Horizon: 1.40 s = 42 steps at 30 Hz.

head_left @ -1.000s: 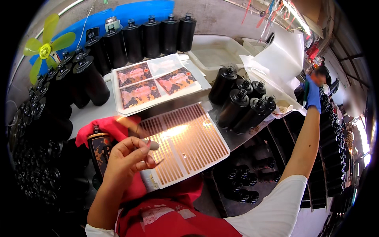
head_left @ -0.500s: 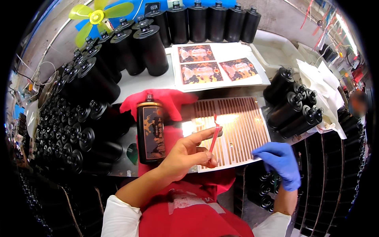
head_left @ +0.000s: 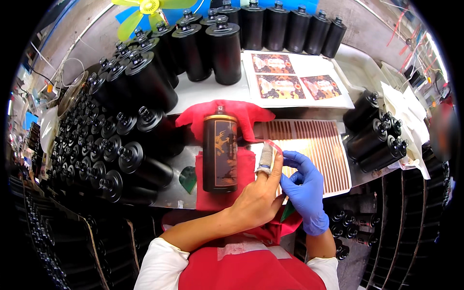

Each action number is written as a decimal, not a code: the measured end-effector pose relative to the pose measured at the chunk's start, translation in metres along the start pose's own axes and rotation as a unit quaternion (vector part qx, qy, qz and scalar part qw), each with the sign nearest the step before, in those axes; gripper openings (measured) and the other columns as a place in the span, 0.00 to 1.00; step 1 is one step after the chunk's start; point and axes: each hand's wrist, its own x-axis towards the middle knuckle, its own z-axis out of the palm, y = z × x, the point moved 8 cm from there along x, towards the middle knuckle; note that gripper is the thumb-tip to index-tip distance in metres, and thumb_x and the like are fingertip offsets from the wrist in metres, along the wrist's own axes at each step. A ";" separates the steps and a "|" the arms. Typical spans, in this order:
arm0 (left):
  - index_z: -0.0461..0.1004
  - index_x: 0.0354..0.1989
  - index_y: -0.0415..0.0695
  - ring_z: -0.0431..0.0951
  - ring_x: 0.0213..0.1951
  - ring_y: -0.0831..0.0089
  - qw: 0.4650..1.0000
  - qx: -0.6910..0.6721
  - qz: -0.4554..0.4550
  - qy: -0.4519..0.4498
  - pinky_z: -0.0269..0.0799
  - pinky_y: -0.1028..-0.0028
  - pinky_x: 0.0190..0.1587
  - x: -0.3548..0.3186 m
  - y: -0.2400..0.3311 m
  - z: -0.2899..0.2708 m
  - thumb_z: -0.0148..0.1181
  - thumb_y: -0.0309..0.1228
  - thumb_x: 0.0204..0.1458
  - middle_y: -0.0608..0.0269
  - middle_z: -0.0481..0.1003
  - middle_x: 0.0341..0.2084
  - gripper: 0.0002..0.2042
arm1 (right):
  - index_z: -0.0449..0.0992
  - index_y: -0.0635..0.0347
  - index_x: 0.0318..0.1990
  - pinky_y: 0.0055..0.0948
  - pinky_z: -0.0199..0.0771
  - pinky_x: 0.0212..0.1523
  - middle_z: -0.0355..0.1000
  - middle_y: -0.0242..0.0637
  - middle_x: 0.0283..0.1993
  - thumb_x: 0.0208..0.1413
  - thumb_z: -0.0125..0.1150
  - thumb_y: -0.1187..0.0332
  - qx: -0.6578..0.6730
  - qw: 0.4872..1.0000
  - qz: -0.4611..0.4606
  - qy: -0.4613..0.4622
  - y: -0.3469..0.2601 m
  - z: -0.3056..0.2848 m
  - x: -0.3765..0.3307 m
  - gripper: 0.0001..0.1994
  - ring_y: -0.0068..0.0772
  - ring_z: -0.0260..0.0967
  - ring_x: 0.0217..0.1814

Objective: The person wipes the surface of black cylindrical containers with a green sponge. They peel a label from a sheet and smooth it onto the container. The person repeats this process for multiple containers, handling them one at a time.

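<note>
Left of our hands lay a labelled bottle [head_left: 220, 152] on red cloth [head_left: 220, 121]; our left hand [head_left: 258, 200] and gloved right hand [head_left: 304, 191] pinched a strip [head_left: 271, 147].

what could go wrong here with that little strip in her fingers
1. The thin red-edged strip is pinched between the left hand and the gloved right hand; it could curl, crease or stick to the glove.
2. The labelled black bottle lies on its side on a red cloth, so it might roll when touched.
3. Black bottles lie stacked at the table edge and could be knocked off.
</note>
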 end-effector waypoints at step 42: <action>0.63 0.55 0.27 0.81 0.26 0.65 0.664 -0.638 -0.335 -0.197 0.79 0.78 0.26 -0.082 -0.080 -0.059 0.20 0.67 0.52 0.42 0.74 0.38 0.48 | 0.79 0.66 0.29 0.12 0.54 0.17 0.73 0.30 0.21 0.45 0.66 0.71 -0.088 0.937 0.287 -0.178 0.023 -0.005 0.005 0.07 0.11 0.60 0.17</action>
